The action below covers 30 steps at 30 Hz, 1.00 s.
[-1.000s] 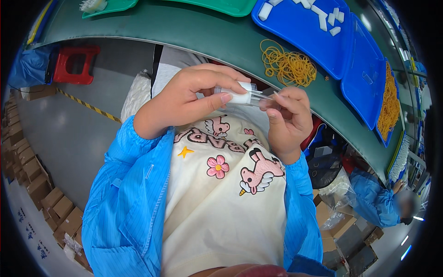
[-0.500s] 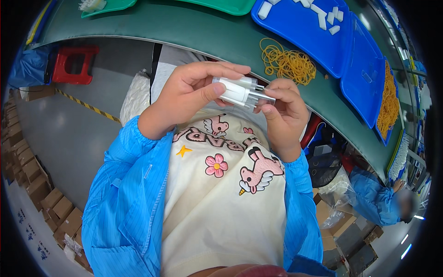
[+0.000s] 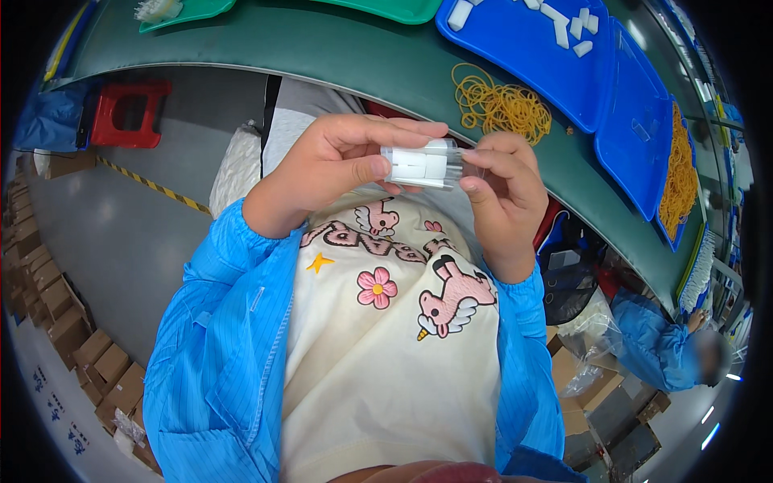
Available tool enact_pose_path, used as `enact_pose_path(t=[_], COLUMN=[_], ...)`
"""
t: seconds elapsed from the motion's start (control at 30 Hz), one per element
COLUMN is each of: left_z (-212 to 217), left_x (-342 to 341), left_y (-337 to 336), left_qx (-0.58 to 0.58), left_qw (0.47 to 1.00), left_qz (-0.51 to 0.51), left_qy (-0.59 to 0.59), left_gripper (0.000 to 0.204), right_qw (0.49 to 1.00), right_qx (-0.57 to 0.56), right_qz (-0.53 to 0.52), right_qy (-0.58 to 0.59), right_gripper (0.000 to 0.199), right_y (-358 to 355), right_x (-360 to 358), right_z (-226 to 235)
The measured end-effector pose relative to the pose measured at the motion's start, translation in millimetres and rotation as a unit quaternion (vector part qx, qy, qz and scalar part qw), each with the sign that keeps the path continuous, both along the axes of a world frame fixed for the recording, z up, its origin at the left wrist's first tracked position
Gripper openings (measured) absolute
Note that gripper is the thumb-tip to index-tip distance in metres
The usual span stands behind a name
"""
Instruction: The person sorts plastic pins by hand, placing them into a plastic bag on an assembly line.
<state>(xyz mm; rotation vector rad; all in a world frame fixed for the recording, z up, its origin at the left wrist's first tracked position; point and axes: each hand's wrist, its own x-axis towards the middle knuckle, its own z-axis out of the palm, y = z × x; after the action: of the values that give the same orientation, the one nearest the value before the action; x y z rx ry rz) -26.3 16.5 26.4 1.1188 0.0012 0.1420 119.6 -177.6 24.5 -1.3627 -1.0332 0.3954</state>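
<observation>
Near the centre of the frame, slightly above the middle, the person holds a small clear plastic bag of white blocks [image 3: 424, 164] between both hands, in the air in front of the chest and just below the near edge of the green workbench [image 3: 338, 56]. The left hand [image 3: 342, 165] is closed around the bag's left end, thumb pressed on its lower face and the fingers curled over the top. The right hand [image 3: 503, 181] pinches the bag's right end between thumb and fingertips, its other fingers folded in behind. The bag lies roughly level, and the white blocks inside sit side by side in a row.

The bench edge curves across the upper part of the frame from the upper left down toward the right side. A heap of yellow rubber bands [image 3: 501, 105] lies on the bench just above the right hand, close to the edge. Beyond it, at the top right, a blue tray [image 3: 515, 56] carries loose white blocks, and a second blue tray [image 3: 644, 145] further right holds more yellow bands. Two green trays [image 3: 189, 10] show at the top edge.

Below the bench at the upper left there is open grey floor with a red stool [image 3: 125, 113] and a yellow-black floor stripe [image 3: 149, 185]. Brown cartons [image 3: 56, 306] line the left rim. At the lower right, another person in a blue coat [image 3: 656, 342] sits well apart from the hands.
</observation>
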Motion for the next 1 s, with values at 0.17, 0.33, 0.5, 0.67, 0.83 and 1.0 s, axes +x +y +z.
enact_pose_path(t=[0.17,0.33,0.5,0.67,0.83,1.0], left_z=[-6.6,-17.6,-23.8,-28.2,-19.9,12.9], left_x=[4.7,11.5,15.5,21.8,22.0,16.9], left_y=[-4.3,-18.4,-20.0,-21.2,-18.0,-24.9], left_qx=[-0.044,-0.063,-0.056,-0.038,-0.015,-0.005], left_qw=[0.999,0.995,0.990,0.988,0.986,0.996], left_qz=[0.011,0.063,0.055,0.070,0.058,0.058], left_qy=[-0.014,-0.044,-0.114,-0.130,-0.155,-0.061], left_gripper=[0.033,0.046,0.057,0.057,0.063,0.086], right_qw=[0.994,0.990,0.992,0.995,0.994,0.974], right_qx=[0.030,0.030,0.077,0.074,0.101,0.105], right_qz=[-0.045,-0.104,-0.101,-0.068,-0.034,-0.038], right_qy=[0.094,0.088,0.001,-0.003,0.007,-0.199], right_gripper=[0.034,0.042,0.046,0.053,0.052,0.049], right_y=[4.8,10.5,21.7,22.7,26.4,21.7], right_x=[-10.6,-17.1,-22.6,-28.2,-23.0,-5.4], right_z=[1.0,-2.8,-4.5,-7.7,1.2,16.8])
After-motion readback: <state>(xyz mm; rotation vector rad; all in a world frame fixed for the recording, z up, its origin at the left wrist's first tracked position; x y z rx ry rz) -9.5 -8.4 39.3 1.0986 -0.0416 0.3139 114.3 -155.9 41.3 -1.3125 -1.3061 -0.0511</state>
